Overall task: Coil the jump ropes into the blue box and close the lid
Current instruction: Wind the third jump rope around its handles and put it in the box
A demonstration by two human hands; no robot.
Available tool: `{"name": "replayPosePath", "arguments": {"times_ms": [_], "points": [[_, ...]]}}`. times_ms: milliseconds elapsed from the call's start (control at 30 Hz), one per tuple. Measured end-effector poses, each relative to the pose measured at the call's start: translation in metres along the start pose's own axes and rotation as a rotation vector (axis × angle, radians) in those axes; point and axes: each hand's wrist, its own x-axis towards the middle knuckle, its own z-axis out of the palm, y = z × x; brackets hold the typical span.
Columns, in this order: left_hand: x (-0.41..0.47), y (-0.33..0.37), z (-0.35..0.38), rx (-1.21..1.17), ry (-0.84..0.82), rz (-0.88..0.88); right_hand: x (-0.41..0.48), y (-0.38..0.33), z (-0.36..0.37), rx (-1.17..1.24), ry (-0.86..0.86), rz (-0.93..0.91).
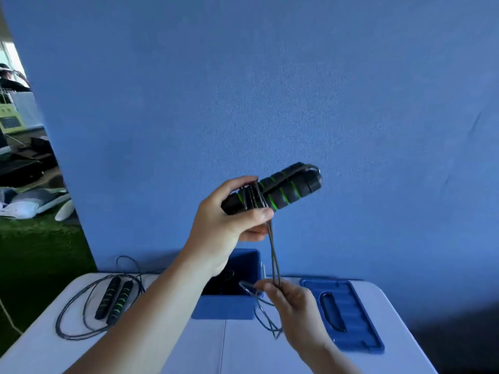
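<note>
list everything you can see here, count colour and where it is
jump rope handles: two, black with green stripes, held together in the air above the box, cord wound round them
cord: one, dark grey, hanging from the held handles down to the right hand
second jump rope: one, black and green handles side by side, cord looped loosely round them, left on the table
blue box: one, open, centre of the table
lid: one, blue with dark handle, flat on the table right of the box
table: one, white
backdrop: one, blue, behind the table
left hand: grip closed on the handles
right hand: pinching the cord
</note>
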Motion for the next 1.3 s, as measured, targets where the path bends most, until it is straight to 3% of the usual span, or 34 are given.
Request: {"name": "replayPosePath", "arguments": {"times_ms": [233,333,467,533,733,933,1067,1200,1300], "points": [[0.017,0.024,0.007,-0.011,-0.018,0.09,0.024,0.038,0.001,-0.192,-0.041,0.24],[0.018,0.022,0.008,0.022,-0.046,0.07,0.027,0.059,0.001,-0.418,-0.164,0.281],[0.018,0.016,0.006,-0.048,-0.024,0.013,0.028,0.085,-0.005,-0.919,-0.39,0.211],[0.019,0.015,0.005,-0.072,-0.026,-0.002,0.03,0.089,-0.009,-0.973,-0.427,0.283],[0.026,0.014,-0.002,0.049,0.017,0.054,0.034,0.088,-0.013,-0.56,-0.052,0.44],[0.032,0.001,-0.009,0.125,0.01,0.063,0.039,0.059,-0.015,-0.485,0.134,0.17],[0.031,-0.013,-0.009,0.177,-0.04,0.005,0.04,0.013,-0.013,-0.299,0.114,-0.125],[0.028,-0.021,-0.01,0.23,-0.083,-0.022,0.04,-0.024,-0.007,-0.006,-0.036,-0.184],[0.025,-0.021,-0.011,0.256,-0.108,-0.038,0.036,-0.043,-0.004,0.08,-0.047,-0.253]]}}
